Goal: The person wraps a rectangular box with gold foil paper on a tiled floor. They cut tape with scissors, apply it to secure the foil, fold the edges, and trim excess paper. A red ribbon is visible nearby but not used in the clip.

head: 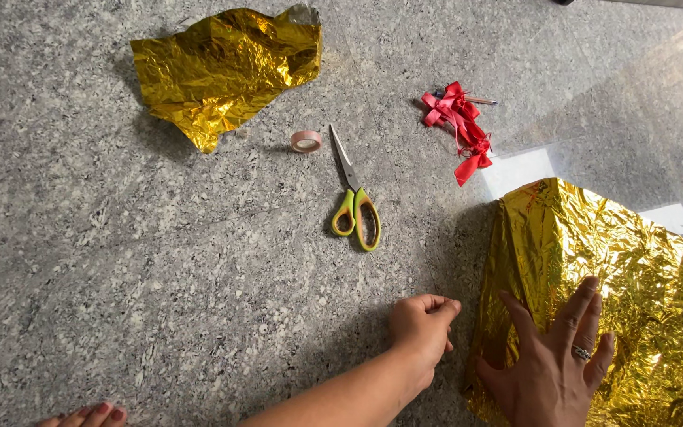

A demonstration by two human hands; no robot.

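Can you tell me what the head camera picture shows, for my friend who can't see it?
A person's right hand presses flat on a parcel wrapped in crinkly gold foil, while the left hand pinches its edge on a speckled grey stone floor. Farther off lie green-handled scissors, a tape roll, red ribbon bows and a crumpled gold foil sheet.

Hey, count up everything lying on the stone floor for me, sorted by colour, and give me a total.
Gold: 2, a crumpled foil sheet and a folded foil piece under the right hand
Red: 1, a ribbon bunch
Pink: 1, a tape roll
Green and yellow handled: 1, scissors
Thin stick behind the ribbon, colour unclear: 1, a pencil or pen
Total: 6
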